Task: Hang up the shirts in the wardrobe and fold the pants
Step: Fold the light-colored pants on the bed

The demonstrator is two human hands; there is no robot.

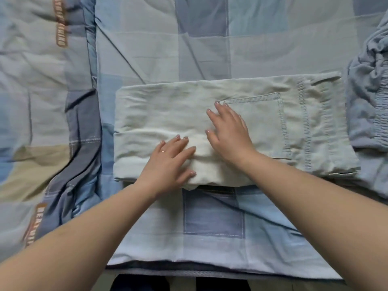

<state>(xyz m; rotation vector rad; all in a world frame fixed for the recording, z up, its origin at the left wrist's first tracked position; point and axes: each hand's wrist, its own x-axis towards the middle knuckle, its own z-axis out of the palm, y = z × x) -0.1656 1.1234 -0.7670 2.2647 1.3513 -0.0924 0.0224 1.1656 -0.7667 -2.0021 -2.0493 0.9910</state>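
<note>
A pair of pale green pants (159,114) lies folded into a flat rectangle on the bed, its back pocket and elastic waistband toward the right. My left hand (171,162) lies flat on the near edge of the fold, fingers spread. My right hand (227,131) presses flat on the middle of the pants, fingertips by the pocket corner. Neither hand grips the cloth. A dark strip of fabric (216,189) peeks out under the near edge.
A blue patchwork quilt (210,49) covers the bed. A bunched part of the quilt with lettered labels (60,28) lies along the left. A grey-blue garment with an elastic waistband (369,101) sits at the right. The bed's near edge (210,267) runs along the bottom.
</note>
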